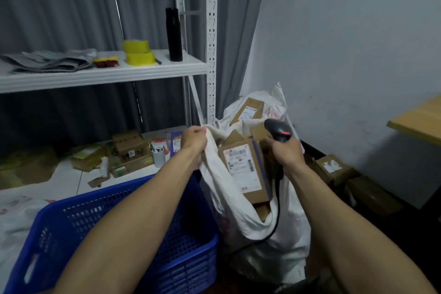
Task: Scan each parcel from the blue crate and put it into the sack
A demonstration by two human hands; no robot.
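One sack [229, 200]; one blue crate [95, 200] touching its left side; one scanner [279, 130]. Roughly five parcels in sack's mouth, count unsure under folds. Top labelled parcel [243, 167] standing on end, long axis near upright, label toward camera. Left hand [193, 141] clenched on sack's left rim. Right hand [285, 153] wrapped round scanner grip, above sack's mouth.

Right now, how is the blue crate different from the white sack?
The blue crate is stiff plastic with holes; the white sack is soft, crumpled cloth. The sack holds brown parcels; the crate's visible part shows none. The left hand grips the sack's edge, while no hand holds the crate. Both are open on top and stand side by side.
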